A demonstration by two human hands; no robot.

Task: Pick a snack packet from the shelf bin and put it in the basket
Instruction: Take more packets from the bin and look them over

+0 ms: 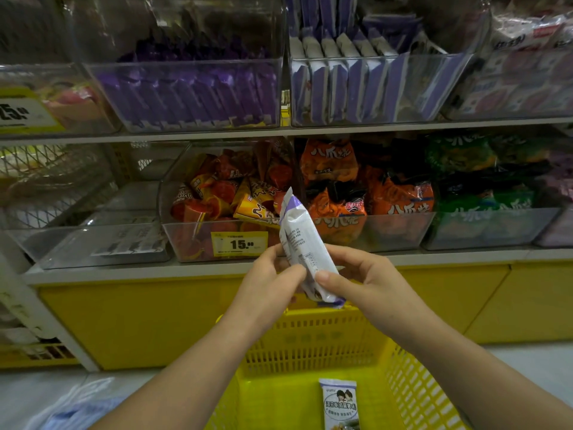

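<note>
Left hand (273, 276) pinched snack packet (302, 243) at its 9 o'clock edge. Packet out of bin, tilted toward 11 o'clock, printed back facing person, probably for reading label. Yellow basket (310, 336) waited at 6 o'clock below. Right hand (359, 274) pinched 3 o'clock edge, steadying.

White shelving (124, 272), yellow base panels (139, 321), pale floor (542, 361), dim light.

price tag (239, 243) yellow, reads 15 | orange bags (366, 200) beside green bags (483, 181) | plastic bag (77, 405) on floor
</note>
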